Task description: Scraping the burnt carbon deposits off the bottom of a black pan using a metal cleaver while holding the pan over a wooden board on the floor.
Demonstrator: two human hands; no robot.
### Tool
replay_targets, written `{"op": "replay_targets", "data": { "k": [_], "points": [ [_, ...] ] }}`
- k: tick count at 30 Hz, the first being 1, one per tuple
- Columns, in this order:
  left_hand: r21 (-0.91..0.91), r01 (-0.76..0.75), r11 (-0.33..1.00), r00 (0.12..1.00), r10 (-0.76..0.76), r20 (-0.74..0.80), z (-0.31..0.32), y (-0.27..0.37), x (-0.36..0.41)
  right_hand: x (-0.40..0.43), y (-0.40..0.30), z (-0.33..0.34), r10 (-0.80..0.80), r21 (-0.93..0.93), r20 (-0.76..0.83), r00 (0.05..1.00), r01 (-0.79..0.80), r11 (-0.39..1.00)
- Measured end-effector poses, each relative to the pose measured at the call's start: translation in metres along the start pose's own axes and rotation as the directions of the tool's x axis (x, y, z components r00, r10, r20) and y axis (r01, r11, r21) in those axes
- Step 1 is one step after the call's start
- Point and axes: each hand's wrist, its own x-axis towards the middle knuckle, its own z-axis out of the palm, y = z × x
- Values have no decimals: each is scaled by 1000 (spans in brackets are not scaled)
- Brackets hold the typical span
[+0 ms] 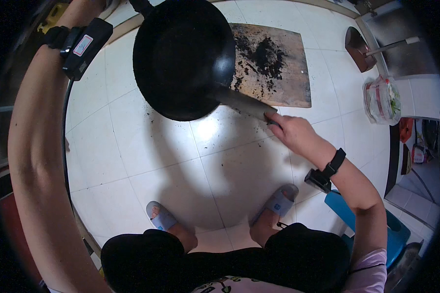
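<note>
A black wok (179, 58) is tilted above the floor, with its short dark handle at the upper left. My right hand (293, 132) grips a broad, flat metal blade (245, 103), which looks like a kitchen knife. The blade's far end is over the wok's lower right side; whether it touches is unclear. Past the top edge on the left, my left hand is out of view; its forearm reaches up beside the wok. Under and right of the wok lies a worn wooden board (297, 73), strewn with black flakes (267, 56).
White floor tiles (161, 157) carry scattered dark crumbs. At the right stand a dustpan (359, 51) and a clear plastic container (381, 100) holding something green. A blue plastic stool (396, 234) is by my right elbow. My slippered feet are below the wok.
</note>
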Motion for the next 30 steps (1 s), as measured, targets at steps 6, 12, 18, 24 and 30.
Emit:
{"op": "replay_targets", "data": {
  "k": [6,12,18,24,30],
  "points": [
    [-8,-13,1000,1000,13,-2,4,0,-2,-1,-2,-6,103,-4,47,994,-103,995],
    [-51,-35,998,982,43,184,17,-6,-15,-6,12,-8,99,-26,-20,995,-100,995],
    [-52,41,998,904,-14,427,-39,15,21,-10,11,-2,68,16,-72,995,-67,998],
    [11,-129,992,992,129,-14,13,11,-40,-17,5,3,88,62,-45,995,-85,994],
    [-100,-41,994,896,81,437,-22,16,-38,-14,15,0,93,28,-97,991,-91,995]
  ]
}}
